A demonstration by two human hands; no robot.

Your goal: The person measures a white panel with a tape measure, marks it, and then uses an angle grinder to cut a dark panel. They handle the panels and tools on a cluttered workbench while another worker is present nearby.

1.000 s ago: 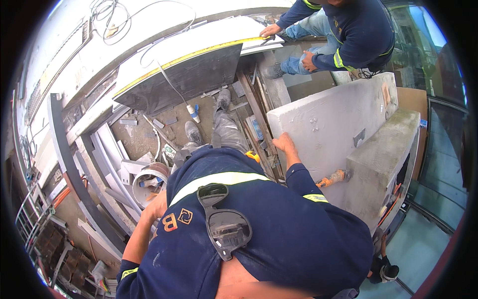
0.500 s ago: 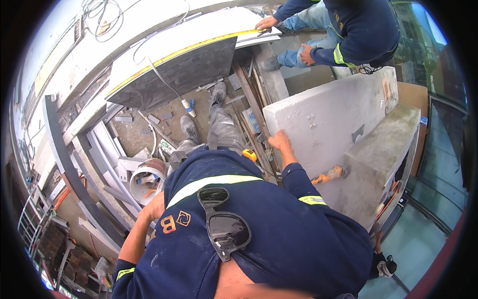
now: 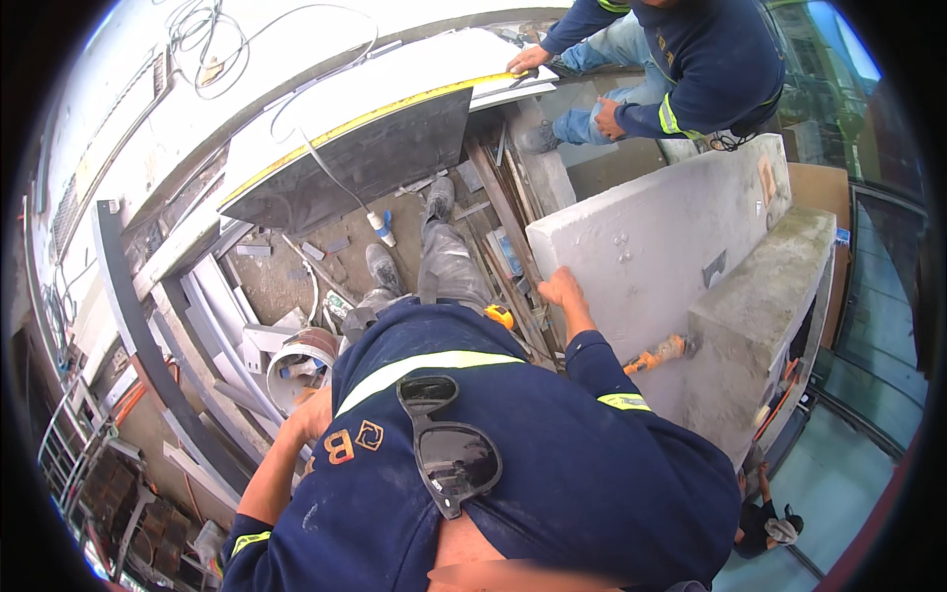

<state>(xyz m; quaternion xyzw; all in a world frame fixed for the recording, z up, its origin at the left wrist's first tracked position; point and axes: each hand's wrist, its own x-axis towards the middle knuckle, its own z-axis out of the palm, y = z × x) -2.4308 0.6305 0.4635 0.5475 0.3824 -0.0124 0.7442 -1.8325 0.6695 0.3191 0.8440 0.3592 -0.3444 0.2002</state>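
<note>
My right hand [image 3: 563,289] is curled closed against the near edge of a pale rendered wall [image 3: 631,237]; whatever its fingers hold, if anything, is hidden. My left hand [image 3: 314,411] is low at my left side, next to a bucket [image 3: 299,370] with tools in it; my body hides most of its fingers. Ahead of my boots, a large white-topped panel [image 3: 395,69] with a dark side leans at a slant. A yellow measuring tape [image 3: 375,106] lies stretched along its edge. A co-worker's hand [image 3: 530,60] holds the tape's far right end.
An orange power tool [image 3: 655,354] lies by a concrete block [image 3: 760,286] on my right. Long grey metal profiles [image 3: 148,326] stand at left. A cable with a blue-white plug [image 3: 381,229] hangs over the panel. Offcuts litter the floor, and planks [image 3: 505,202] lie beside my boots.
The view has shifted slightly. More of my left hand shows beside the bucket. My right hand stays at the wall's edge, and the co-worker's hand stays on the tape.
</note>
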